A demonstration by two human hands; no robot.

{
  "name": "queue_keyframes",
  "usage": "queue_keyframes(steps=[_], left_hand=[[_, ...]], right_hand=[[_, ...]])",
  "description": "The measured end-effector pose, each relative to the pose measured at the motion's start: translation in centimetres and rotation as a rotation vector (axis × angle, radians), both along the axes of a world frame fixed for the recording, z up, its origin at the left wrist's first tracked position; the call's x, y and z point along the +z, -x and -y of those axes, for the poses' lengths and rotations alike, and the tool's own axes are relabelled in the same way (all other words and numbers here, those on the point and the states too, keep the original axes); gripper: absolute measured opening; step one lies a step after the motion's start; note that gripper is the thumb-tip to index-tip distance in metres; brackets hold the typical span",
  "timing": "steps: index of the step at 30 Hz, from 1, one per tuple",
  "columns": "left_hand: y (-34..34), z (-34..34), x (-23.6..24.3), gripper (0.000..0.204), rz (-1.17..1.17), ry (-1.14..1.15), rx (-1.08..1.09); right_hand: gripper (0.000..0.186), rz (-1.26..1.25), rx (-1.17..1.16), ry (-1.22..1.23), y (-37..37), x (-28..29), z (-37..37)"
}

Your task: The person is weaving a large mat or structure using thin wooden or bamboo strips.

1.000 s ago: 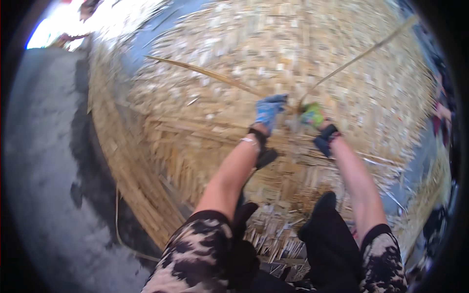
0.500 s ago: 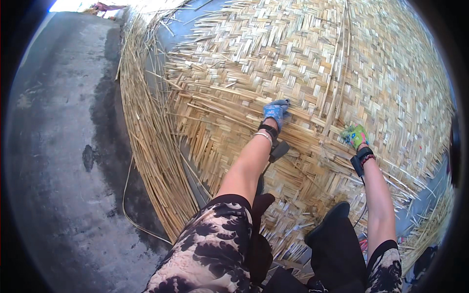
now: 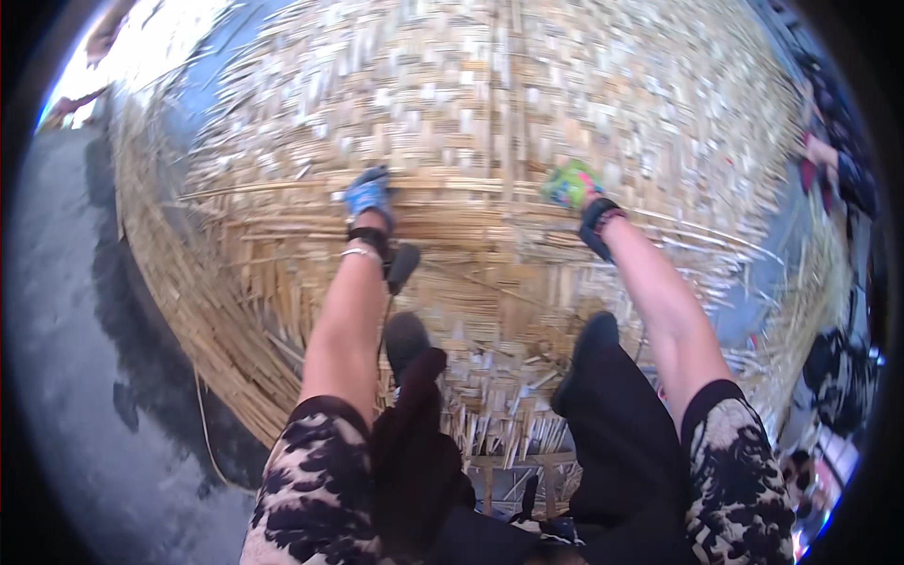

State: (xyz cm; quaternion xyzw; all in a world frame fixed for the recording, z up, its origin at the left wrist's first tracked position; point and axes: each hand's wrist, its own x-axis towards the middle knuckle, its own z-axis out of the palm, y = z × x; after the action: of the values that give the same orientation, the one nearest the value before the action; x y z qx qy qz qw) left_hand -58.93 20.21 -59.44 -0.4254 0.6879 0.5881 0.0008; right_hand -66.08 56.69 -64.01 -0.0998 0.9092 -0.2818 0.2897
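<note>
A large woven mat of pale straw-like strips (image 3: 424, 104) spreads in front of me and under my feet. My left hand (image 3: 367, 191), in a blue patterned glove, is closed on a band of long loose strips (image 3: 452, 209) lying crosswise over the weave. To its right, my right hand (image 3: 573, 184), in a green flowered glove, is closed on the same band. Blur hides the exact finger positions and how many strips each hand grips. Both wrists wear black straps with small dark boxes.
A thick bundle of loose strips (image 3: 188, 311) curves along the mat's left edge, beside grey concrete floor (image 3: 56, 358). More loose strips (image 3: 800, 311) lie at the right. Another person's hand (image 3: 821, 151) shows at the right edge. My dark shoes (image 3: 407, 339) stand on the mat.
My view has turned right, so the mat now lies squarely before me and the crosswise strips look level. My hands appear farther apart, both still at the strips. Another person's hand has come into view.
</note>
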Motion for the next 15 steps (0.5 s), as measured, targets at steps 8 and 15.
queue_keyframes(steps=[8, 15], left_hand=[[-1.1, 0.1, 0.6, 0.009, 0.089, -0.051, 0.144], [-1.7, 0.0, 1.5, 0.009, 0.002, -0.184, 0.228]], right_hand=[[0.023, -0.038, 0.072, -0.286, -1.6, 8.0, 3.2], [0.028, -0.002, 0.078, -0.296, -1.8, 6.6, 3.0]])
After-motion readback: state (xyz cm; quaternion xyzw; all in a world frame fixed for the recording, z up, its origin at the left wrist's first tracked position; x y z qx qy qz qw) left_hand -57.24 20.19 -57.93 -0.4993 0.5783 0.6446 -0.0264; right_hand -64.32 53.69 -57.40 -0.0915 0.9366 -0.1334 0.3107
